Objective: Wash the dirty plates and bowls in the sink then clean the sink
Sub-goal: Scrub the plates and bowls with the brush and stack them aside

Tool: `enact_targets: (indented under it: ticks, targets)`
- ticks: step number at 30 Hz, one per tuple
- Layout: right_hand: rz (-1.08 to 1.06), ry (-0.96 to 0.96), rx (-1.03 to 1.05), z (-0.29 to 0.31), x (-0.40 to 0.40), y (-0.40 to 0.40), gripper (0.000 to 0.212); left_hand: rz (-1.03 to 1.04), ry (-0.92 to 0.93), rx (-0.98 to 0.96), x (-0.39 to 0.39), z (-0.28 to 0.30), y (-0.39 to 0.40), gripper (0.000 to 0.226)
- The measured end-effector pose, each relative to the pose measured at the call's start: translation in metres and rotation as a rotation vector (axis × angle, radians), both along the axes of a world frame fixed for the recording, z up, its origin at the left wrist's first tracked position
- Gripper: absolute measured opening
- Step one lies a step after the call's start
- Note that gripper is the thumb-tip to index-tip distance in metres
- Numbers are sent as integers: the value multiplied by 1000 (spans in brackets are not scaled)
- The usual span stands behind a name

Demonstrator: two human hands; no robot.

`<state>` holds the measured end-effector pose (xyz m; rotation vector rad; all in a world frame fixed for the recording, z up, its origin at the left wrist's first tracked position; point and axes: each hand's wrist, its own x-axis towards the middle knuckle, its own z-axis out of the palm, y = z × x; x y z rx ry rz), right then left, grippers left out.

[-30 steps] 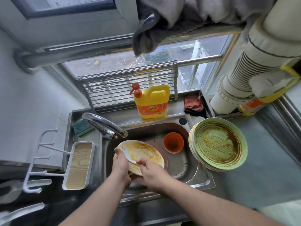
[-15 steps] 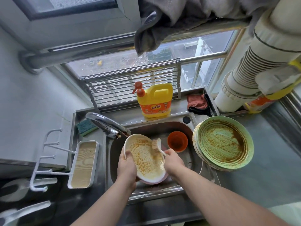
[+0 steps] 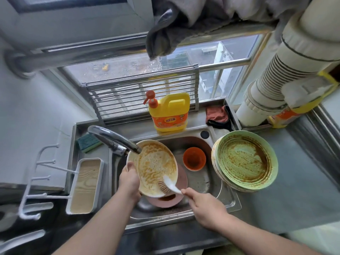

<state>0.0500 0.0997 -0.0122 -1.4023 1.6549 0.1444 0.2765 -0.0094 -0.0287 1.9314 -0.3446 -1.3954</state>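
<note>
A white plate [image 3: 153,165] smeared with brown sauce is tilted over the steel sink [image 3: 230,199], just under the faucet [image 3: 114,139]. My left hand [image 3: 128,181] grips its left rim. My right hand [image 3: 204,205] holds a white-handled scrub brush [image 3: 168,185], whose bristles press on the plate's lower right. Beneath lies a pink plate [image 3: 165,200] with sauce on it. An orange bowl [image 3: 194,158] stands in the basin. A stack of dirty green plates [image 3: 244,160] rests on the sink's right rim.
A yellow detergent bottle [image 3: 169,112] stands behind the basin, with a red cloth [image 3: 217,115] to its right and a green sponge [image 3: 88,142] at the left. A white caddy with hooks [image 3: 84,184] hangs left of the sink. Grey counter [image 3: 298,190] lies to the right.
The brush has swept from the plate's upper right down to its lower right edge. The plate now stands more upright, and the pink plate beneath shows.
</note>
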Motion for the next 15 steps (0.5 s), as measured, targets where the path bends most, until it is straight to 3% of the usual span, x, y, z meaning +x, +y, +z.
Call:
enact_targets:
  ticks: [4, 10, 12, 15]
  targets:
    - [-104, 171, -64, -9, -21, -38, 38, -99, -19, -6, -8, -5, 6, 41]
    - [-62, -89, -111, 11, 60, -40, 43, -80, 38, 43, -31, 8, 10, 38]
    - [-30, -112, -93, 6, 50, -7, 37, -77, -30, 1, -18, 5, 3, 47]
    - [-35, 41, -11, -15, -3, 11, 35, -181, -131, -67, 3, -4, -1, 78]
